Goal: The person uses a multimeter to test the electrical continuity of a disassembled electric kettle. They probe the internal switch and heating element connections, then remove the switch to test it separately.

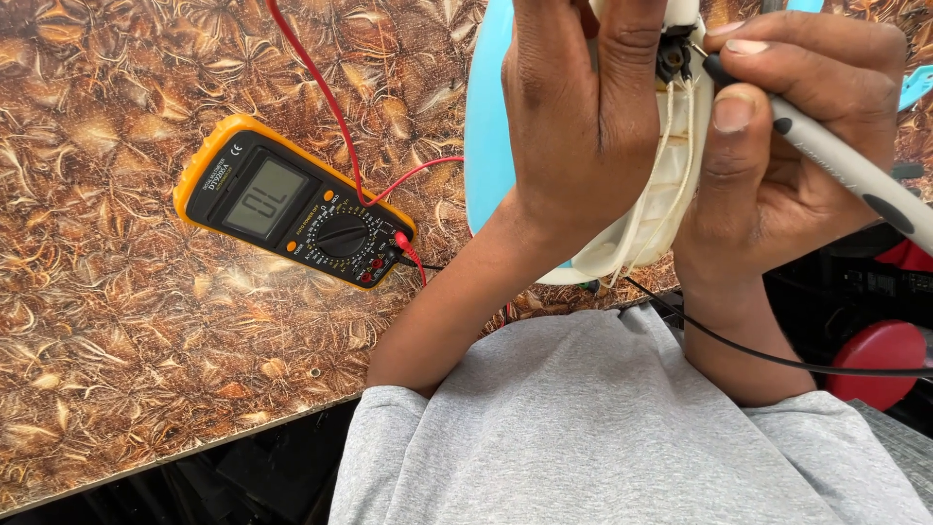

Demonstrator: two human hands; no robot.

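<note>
grey sleeves fill the bottom of the frame, and above them the left hand (583,117) wraps around a white appliance (661,194) at upper centre, steadying it while the right hand (777,146) pinches a probe (836,160) onto its terminal, meter (292,204) lying left

I'm at a repair workbench: my yellow multimeter (293,201) with its red lead (321,83) lies on the brown patterned tabletop (117,321), beside an opened appliance (641,214).

fingertips of left hand (583,126): cut off at top | appliance (671,185) interior: hidden by hands
</note>
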